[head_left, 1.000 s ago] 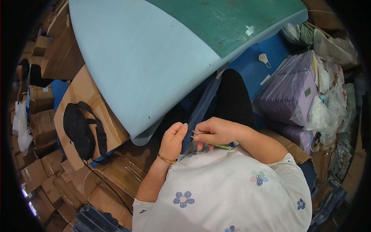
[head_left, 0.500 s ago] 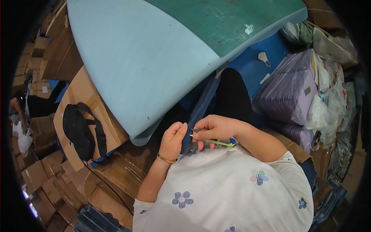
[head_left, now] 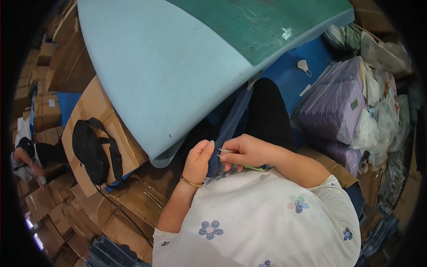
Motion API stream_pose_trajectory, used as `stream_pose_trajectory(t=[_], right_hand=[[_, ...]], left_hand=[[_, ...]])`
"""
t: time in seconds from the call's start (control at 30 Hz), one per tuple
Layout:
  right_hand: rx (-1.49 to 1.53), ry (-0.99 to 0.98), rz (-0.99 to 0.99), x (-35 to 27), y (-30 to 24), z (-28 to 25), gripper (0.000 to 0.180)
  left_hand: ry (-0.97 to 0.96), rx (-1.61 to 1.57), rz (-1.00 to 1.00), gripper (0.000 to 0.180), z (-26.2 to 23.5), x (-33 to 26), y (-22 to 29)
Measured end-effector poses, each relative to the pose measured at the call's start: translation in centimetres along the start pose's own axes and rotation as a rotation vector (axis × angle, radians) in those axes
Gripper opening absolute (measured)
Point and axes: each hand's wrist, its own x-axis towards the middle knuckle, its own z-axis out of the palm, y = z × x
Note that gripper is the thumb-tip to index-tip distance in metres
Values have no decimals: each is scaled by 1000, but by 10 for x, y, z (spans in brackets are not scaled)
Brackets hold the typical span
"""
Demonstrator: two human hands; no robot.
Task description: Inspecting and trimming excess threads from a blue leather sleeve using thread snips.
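Two bare hands meet over the lap at a long strip of dark blue cloth point(head_left: 229, 124), which runs from the fingers away to the far right, toward the near edge of the pale blue counter point(head_left: 155, 75). The left hand point(head_left: 199, 158) is closed on the near part of the cloth, thumb uppermost. The right hand point(head_left: 247, 150) grips a small cutting tool point(head_left: 257, 168) with a green handle; its pointed tips show slightly apart, aimed left at the cloth just beside the left thumb. Whether they touch it cannot be told.

The work looks to be in its middle: cloth held, tool in place, trimming apparently under way. No severed piece or loose thread can be made out, so how much is finished on this strip is unclear, and the cloth remains in hand rather than laid aside.

More blue cloth lies bundled at the near left point(head_left: 111, 253) and at the near right point(head_left: 378, 236); whether those bundles are finished or waiting, nothing shows. The green mat point(head_left: 267, 31) lies on the counter's far right part.
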Motion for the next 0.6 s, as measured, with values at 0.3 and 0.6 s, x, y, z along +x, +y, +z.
stream_pose_trajectory(t=[0.3,0.6], right_hand=[[-478,302,-303,2,12,18,20],[-19,120,-87,1,6,6,22]], left_hand=[[-11,-245,-112,22,-1,3,-5],[-32,-229,-63,22,2,3,-5]])
